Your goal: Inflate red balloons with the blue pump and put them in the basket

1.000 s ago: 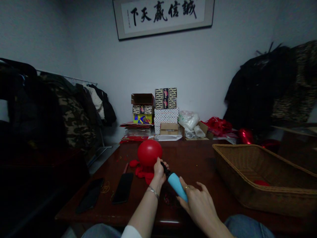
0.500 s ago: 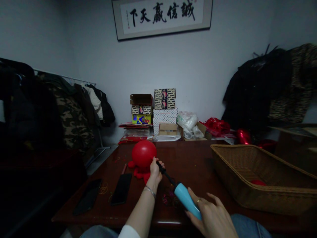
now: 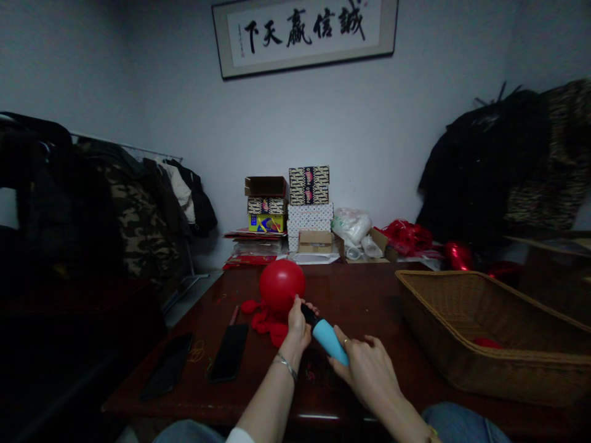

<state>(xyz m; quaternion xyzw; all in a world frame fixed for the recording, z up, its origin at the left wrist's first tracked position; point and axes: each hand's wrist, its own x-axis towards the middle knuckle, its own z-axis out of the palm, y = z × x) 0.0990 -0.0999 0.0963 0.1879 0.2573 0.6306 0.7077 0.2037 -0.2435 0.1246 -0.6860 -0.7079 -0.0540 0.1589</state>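
Observation:
A partly inflated red balloon (image 3: pixel 281 284) sits above the dark table, with my left hand (image 3: pixel 298 325) closed around its neck at the nozzle end of a blue hand pump (image 3: pixel 329 342). My right hand (image 3: pixel 369 369) grips the rear of the pump's blue body, fingers partly wrapped round it. The pump's shaft hardly shows, and the black front end meets my left fingers. Limp red balloons (image 3: pixel 262 321) lie in a pile just left of my left hand. Exactly where the neck fits over the nozzle is hidden by my fingers.
On the table's left lie two black phones (image 3: pixel 229 352) (image 3: pixel 167 364) and yellow rubber bands (image 3: pixel 196 351). A wicker basket (image 3: pixel 443 357) with something red in it stands at the right. Stacked boxes (image 3: pixel 309 215) and a plastic bag (image 3: pixel 353 226) are at the back.
My right hand has pushed the pump's blue body forward toward my left hand, covering the shaft. The balloon and my left hand have shifted slightly right in view.

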